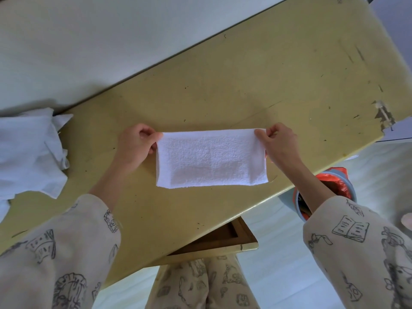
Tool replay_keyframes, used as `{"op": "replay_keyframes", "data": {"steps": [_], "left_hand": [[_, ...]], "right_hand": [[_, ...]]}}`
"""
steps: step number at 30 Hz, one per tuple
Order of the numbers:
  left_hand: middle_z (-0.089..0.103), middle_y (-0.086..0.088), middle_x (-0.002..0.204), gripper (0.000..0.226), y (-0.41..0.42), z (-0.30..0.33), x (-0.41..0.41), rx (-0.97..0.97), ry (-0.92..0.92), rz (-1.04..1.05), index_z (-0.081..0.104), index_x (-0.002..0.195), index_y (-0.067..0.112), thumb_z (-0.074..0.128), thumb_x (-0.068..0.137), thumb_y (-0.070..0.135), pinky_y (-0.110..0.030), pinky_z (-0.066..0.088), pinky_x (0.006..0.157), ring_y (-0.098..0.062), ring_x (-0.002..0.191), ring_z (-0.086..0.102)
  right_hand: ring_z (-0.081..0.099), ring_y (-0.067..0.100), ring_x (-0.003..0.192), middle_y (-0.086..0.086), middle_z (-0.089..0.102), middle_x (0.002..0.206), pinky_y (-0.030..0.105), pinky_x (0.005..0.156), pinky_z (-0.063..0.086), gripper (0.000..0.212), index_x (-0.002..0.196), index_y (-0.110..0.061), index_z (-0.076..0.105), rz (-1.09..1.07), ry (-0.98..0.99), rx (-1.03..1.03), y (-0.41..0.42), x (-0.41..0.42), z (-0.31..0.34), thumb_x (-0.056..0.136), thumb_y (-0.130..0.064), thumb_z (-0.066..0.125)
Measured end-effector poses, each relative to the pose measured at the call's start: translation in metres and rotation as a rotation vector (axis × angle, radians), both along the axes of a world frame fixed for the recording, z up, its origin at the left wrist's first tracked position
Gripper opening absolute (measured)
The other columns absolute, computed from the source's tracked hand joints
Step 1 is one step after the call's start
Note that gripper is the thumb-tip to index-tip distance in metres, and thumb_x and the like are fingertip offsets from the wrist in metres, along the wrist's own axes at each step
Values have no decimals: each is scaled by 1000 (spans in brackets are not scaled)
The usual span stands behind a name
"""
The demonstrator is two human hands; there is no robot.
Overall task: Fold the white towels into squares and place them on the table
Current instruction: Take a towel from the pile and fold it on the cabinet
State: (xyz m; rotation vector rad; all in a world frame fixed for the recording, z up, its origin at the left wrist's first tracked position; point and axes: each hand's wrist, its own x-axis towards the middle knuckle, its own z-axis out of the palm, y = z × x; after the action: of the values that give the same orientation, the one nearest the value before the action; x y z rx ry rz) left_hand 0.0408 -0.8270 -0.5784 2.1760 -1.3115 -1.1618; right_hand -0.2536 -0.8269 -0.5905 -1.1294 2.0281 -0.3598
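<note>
A white towel [211, 158], folded into a long rectangle, hangs stretched between my two hands above the yellow table [256, 85]. My left hand [136, 146] pinches its upper left corner. My right hand [278, 141] pinches its upper right corner. The towel's lower edge hangs free just over the tabletop near the front edge. A heap of crumpled white towels [29, 155] lies on the table at the far left.
The table's near edge runs diagonally from lower left to right. An open wooden drawer [223, 241] sticks out under it. A grey bin with a red bag [334, 186] stands on the floor under my right forearm. A pale wall borders the table's far side.
</note>
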Motion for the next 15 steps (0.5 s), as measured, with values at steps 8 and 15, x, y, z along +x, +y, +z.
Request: {"op": "replay_keyframes", "data": {"steps": [8, 15], "left_hand": [[59, -4, 77, 28, -1, 0, -1, -55, -152, -34, 56, 103, 8, 58, 89, 31, -24, 49, 66, -17, 69, 57], [54, -17, 116, 32, 39, 7, -38, -415, -582, -450, 50, 118, 6, 33, 95, 17, -43, 37, 89, -36, 105, 50]], "right_hand": [[57, 21, 60, 9, 62, 77, 31, 57, 42, 21, 90, -12, 50, 28, 18, 5, 3, 1, 6, 90, -33, 54], [48, 28, 101, 20, 59, 107, 33, 85, 38, 31, 110, 3, 57, 278, 353, -602, 47, 31, 19, 91, -18, 44]]}}
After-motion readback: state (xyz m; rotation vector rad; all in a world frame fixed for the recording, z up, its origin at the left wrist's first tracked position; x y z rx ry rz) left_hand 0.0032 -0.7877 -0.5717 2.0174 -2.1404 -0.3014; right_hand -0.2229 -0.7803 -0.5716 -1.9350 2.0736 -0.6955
